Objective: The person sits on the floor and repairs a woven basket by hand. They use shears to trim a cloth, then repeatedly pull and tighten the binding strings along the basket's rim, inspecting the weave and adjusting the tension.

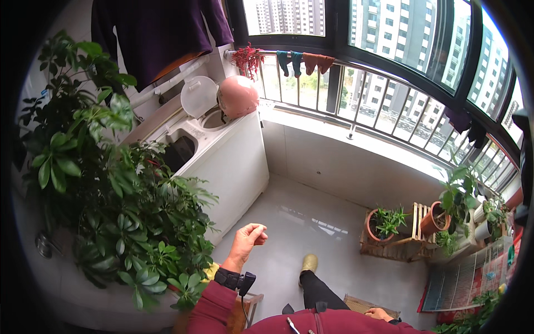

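Observation:
My left hand (248, 243) is raised over the floor with its fingers curled in and pressed together; nothing shows in it. A dark wrist strap with a small black device (246, 283) sits on that arm, below a maroon sleeve. To its left is a large leafy green plant (150, 239), close to my forearm but apart from the hand. My right hand (381, 313) hangs low by my side, only partly visible past my maroon jacket (334, 323), and its fingers are too hidden to read.
A white twin-tub washing machine (228, 172) stands ahead left with a lid raised and a pink helmet (238, 97) on top. Potted plants (384, 222) on wooden stands line the right. Socks (318, 62) hang on the window railing. A wooden stool (251, 306) is near my left arm.

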{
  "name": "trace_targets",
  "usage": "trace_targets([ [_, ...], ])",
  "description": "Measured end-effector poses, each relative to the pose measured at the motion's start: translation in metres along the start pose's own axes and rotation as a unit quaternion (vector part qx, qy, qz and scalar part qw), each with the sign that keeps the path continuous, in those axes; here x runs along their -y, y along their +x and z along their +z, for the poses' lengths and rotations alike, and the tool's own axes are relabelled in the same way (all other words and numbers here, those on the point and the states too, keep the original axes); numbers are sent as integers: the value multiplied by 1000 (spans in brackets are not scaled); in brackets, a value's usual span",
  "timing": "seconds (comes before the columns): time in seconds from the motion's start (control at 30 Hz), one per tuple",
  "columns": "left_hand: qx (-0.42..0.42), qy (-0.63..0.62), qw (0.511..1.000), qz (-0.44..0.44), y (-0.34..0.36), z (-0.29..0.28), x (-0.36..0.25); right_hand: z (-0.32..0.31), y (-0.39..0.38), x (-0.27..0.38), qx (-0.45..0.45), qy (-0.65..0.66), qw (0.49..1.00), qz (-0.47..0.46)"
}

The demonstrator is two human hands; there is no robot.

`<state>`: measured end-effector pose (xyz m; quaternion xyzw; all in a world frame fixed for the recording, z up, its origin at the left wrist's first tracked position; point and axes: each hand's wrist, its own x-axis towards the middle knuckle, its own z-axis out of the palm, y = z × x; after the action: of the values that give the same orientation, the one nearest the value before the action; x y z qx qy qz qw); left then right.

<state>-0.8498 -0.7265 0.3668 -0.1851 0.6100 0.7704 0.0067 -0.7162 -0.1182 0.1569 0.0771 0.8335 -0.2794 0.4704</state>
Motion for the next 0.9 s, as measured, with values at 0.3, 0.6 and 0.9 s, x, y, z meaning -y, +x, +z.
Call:
trace_targets([
  [0.3,8,-29,995,95,316,108,-191,-214,97,253,-53,283,956,-60],
  [0.6,-112,-41,973,195,623,116,-296,-271,176,213,-151,329,931,54],
  [0.9,-235,4,948,217,915,79,-351,-316,243,410,-147,313,924,166],
])
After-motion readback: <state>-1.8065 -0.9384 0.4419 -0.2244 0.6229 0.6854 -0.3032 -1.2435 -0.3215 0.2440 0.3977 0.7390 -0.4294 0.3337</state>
